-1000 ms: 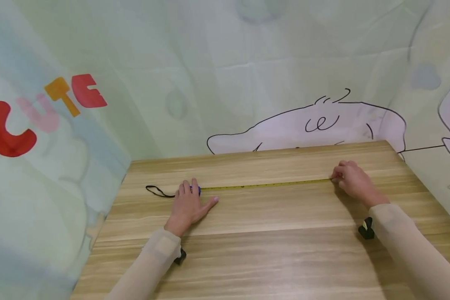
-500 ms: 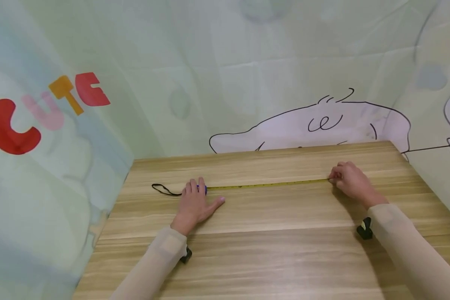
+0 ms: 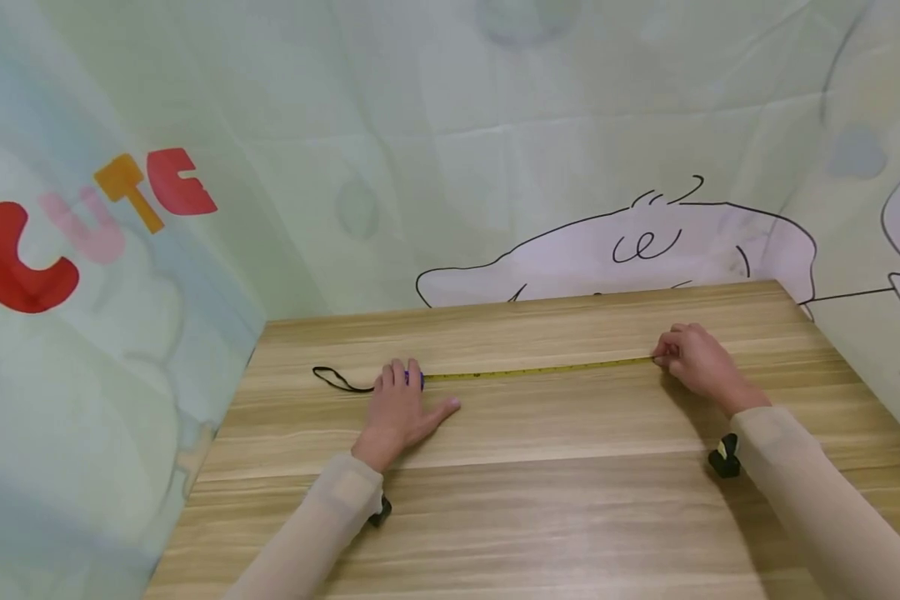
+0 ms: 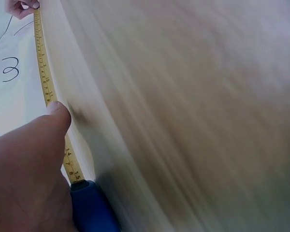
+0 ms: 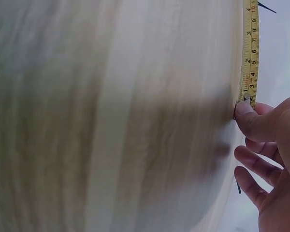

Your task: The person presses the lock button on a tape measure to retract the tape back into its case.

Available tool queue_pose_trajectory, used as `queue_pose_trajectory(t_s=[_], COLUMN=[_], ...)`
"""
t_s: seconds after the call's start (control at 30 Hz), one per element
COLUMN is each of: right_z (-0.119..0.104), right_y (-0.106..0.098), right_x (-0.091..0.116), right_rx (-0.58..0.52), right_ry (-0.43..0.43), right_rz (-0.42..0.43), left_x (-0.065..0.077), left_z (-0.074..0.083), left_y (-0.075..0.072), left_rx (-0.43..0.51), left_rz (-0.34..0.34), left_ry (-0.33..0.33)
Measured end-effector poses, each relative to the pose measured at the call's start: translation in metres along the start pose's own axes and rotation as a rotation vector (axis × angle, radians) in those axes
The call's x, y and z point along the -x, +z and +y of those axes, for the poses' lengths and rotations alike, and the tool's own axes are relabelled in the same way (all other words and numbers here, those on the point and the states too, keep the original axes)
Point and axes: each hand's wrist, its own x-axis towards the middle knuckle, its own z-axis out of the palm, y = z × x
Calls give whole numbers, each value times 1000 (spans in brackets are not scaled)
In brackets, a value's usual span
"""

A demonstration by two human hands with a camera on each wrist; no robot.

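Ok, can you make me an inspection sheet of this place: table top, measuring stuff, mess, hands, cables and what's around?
Surface: wood-grain table, flat.
Job's things: blue case, yellow tape pulled out, black looped strap beside the left hand.
Clutter: nothing seen.
Hands: left hand rests over the case, thumb spread; right hand pinches the tape's end.
Cables: nothing seen.
Surroundings: pale cartoon backdrop with "CUTE" lettering.

Wood-grain tabletop [image 3: 532, 517], pale cartoon backdrop [image 3: 375, 108], colourful CUTE lettering [image 3: 101, 246]

Pale green cartoon-printed backdrop [image 3: 420, 183] behind a wood-grain tabletop [image 3: 540, 525], colourful "CUTE" lettering [image 3: 119, 177] at left.
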Motion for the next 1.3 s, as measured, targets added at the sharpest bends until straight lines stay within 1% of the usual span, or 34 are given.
queue_pose_trajectory(t_s=[0.2,0.3,0.43,0.6,0.67,0.83,0.87,0.97,1.1,1.2,1.3], right_z=[0,1,0,0,-1,-3,-3,-2,0,-1,-3], right_y=[0,0,0,-1,-2,-3,-3,-3,-3,-2,0], right_x=[0,-1,-3,-4,-4,-5,-5,-6,-8,-10,-11], right_rx=[-19,-24,-19,5,16,28,31,38,36,20,7], right_ry=[12,9,2,5,11,10,8,5,16,21,14], right_rz=[-3,-1,-6,-18,-24,-26,-25,-23,-30,-41,-50], left_x=[-1,-2,-6,-8,-7,-6,-6,-9,-10,-8,-8], left_z=[5,5,1,-2,-1,3,3,1,3,5,1], left_y=[1,2,6,9,8,2,2,3,1,-1,2], left_rx=[-25,-41,-63,-48,-37,-30,-33,-37,-27,-18,-14], left_rz=[10,7,-18,-48,-38,-31,-38,-44,-47,-49,-53], left_ry=[11,19,26,32,39,30,28,34,36,31,30])
